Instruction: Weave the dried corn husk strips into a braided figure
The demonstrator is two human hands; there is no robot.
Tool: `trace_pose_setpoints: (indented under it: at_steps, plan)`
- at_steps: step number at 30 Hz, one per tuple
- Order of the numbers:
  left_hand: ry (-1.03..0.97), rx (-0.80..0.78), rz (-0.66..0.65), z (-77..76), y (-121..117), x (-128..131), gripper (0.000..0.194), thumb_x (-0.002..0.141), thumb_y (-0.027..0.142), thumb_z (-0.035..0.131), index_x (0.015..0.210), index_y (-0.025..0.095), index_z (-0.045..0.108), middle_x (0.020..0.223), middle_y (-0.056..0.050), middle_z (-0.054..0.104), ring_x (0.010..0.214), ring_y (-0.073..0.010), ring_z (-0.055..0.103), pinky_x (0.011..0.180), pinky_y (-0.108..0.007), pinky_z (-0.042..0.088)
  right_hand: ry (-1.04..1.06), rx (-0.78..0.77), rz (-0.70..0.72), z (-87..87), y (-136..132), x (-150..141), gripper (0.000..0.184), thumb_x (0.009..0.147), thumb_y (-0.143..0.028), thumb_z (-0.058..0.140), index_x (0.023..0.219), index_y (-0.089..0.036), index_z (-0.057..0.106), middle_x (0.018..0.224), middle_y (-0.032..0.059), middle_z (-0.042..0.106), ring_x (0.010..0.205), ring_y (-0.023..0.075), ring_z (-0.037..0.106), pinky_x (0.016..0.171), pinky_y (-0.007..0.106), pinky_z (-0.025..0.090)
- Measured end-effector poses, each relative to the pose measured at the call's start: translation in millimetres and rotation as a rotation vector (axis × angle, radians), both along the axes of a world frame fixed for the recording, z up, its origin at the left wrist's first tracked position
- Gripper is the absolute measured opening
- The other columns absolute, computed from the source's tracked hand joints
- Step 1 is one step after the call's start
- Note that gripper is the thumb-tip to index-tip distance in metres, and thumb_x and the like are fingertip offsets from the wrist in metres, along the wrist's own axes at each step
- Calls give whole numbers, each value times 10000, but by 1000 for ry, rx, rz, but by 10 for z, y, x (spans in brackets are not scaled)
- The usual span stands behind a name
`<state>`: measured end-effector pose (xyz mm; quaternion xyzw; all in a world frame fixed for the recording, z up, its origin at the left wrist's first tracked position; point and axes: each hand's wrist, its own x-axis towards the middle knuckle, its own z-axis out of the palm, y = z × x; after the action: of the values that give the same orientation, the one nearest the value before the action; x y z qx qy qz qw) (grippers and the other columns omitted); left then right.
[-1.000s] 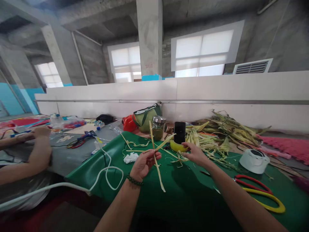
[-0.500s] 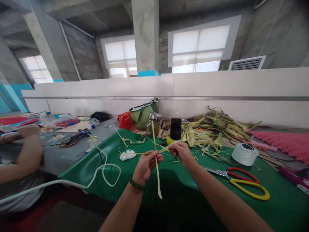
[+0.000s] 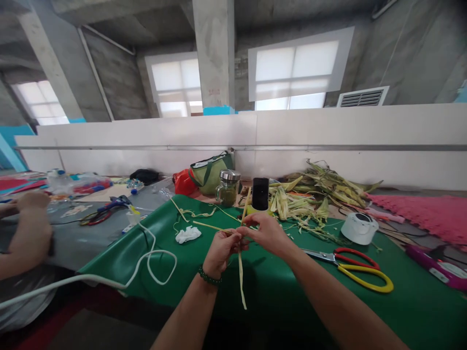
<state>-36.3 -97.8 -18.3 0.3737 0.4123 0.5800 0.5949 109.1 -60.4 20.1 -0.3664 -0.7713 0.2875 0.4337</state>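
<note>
Green cloth (image 3: 270,291) lay low; mid-frame, the left hand (image 3: 220,250) and right hand (image 3: 268,233) met, pinching crossed strips (image 3: 241,282), the longest running up and down between them

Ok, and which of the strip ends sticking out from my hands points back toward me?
The pale lower end, below your left hand and right hand; the left end points sideways, the far end away from you.

The right hand (image 3: 268,234), just below the frame's centre, hid part of the pale strips (image 3: 241,279) from me, and the left edge cut off a co-worker (image 3: 32,233).
</note>
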Motion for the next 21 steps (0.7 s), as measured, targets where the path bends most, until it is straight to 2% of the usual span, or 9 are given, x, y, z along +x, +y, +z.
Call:
trace_pose_setpoints:
  at_steps: [2, 4, 7, 10, 14, 18, 21]
  plan:
    - [26, 21, -41, 4, -25, 11, 259, 543, 294, 786, 591, 109, 611, 518, -28, 636, 467, -114, 593, 507, -206, 461, -2, -228, 116, -52, 53, -115, 222, 655, -322, 639, 509, -159, 601, 513, 9, 571, 500, 106, 449, 482, 238, 323]
    - [38, 16, -66, 14, -45, -9, 299, 513, 327, 802, 578, 112, 605, 512, -26, 634, 461, -115, 588, 511, -214, 464, 114, -415, 180, -111, 135, -167, 205, 613, -295, 664, 487, -147, 600, 490, 1, 564, 478, 89, 443, 473, 224, 317]
    - [54, 5, -122, 16, -63, -57, 296, 526, 322, 804, 611, 105, 622, 525, -34, 646, 453, -115, 590, 502, -209, 461, 346, -564, 125, -170, 254, -161, 199, 547, -286, 705, 461, -139, 602, 431, -16, 522, 437, 62, 408, 439, 203, 282]
    - [40, 2, -166, 4, -74, -80, 252, 578, 289, 785, 625, 99, 626, 535, -36, 648, 459, -109, 595, 492, -191, 453, 438, -603, 57, -191, 381, -127, 223, 533, -298, 714, 447, -131, 593, 400, -17, 498, 393, 45, 367, 398, 194, 237]
    - [-36, -28, -201, -4, -67, -98, 199, 612, 216, 763, 598, 97, 604, 514, -37, 636, 439, -103, 582, 464, -178, 441, 536, -585, -50, -191, 651, 0, 263, 541, -329, 718, 450, -140, 560, 423, -13, 511, 391, 47, 397, 371, 179, 255]
    - [-117, -110, -40, 32, -7, -164, 110, 744, 156, 645, 664, 85, 620, 556, -64, 661, 488, -113, 619, 523, -182, 481, 651, -515, -169, -236, 921, 290, 277, 600, -383, 705, 526, -152, 572, 465, -13, 546, 412, 46, 431, 378, 162, 320]
    - [-159, -196, 61, 88, 35, -228, 248, 852, 242, 522, 703, 71, 624, 648, -125, 695, 564, -155, 664, 554, -218, 509, 673, -481, -201, -338, 1021, 467, 298, 613, -408, 696, 529, -154, 566, 445, -16, 536, 392, 49, 428, 365, 165, 315]
